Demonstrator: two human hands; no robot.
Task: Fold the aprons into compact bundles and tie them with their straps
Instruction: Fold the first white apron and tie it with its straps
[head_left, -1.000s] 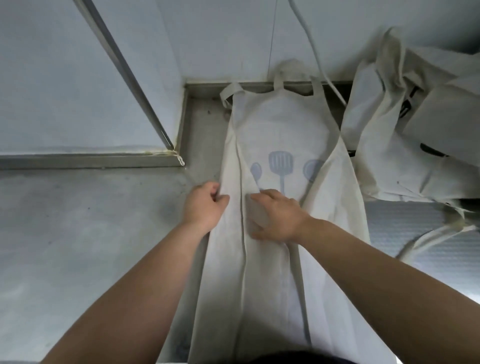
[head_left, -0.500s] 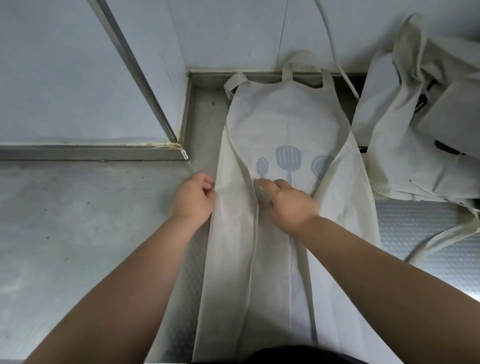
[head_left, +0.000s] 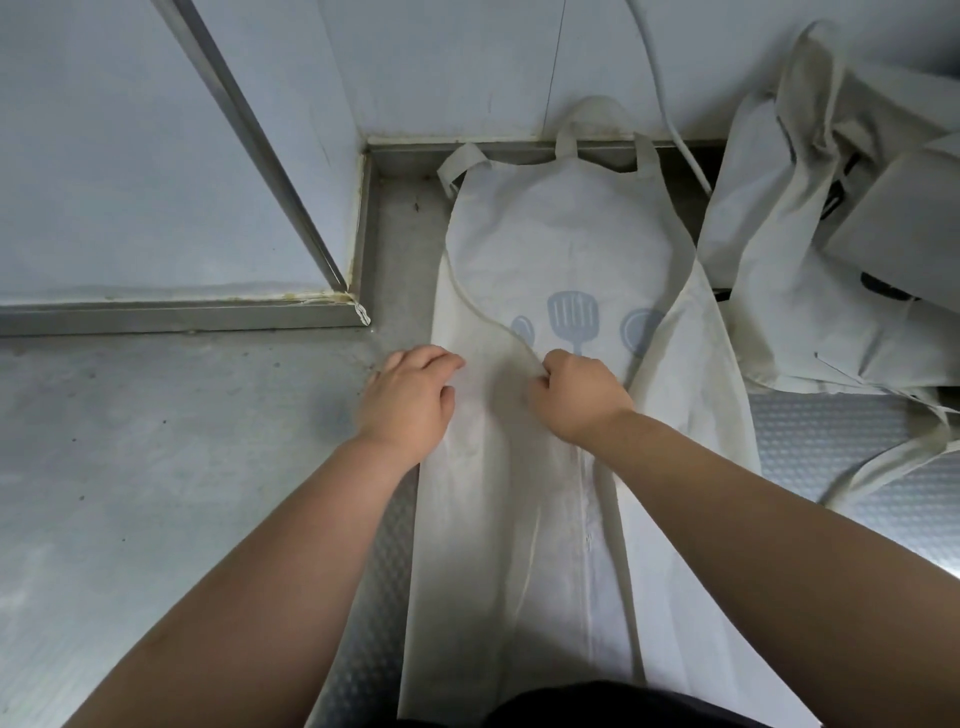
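Head view. Apron (head_left: 561, 249): cream cloth with a blue utensil print (head_left: 574, 319), laid flat on the steel surface (head_left: 156, 467), long axis running straight away from the person, bib and neck loop (head_left: 597, 117) at the far end against the wall, hem nearest the body. Both long sides lie folded inward, so the piece reads as a narrow strip. Left hand (head_left: 410, 397): palm down, fingers loosely curled, resting on the left fold near its outer edge, gripping nothing that I can make out. Right hand (head_left: 574, 395): closed in a pinch on a thin strap (head_left: 483, 312), which curves up across the left of the bib. Step in hand, by my judgement: clearing the strap. Best done by drawing it free to one side while the left palm pins the fold, keeping edges parallel. Pile (head_left: 831, 234) of further aprons: right, against the wall.
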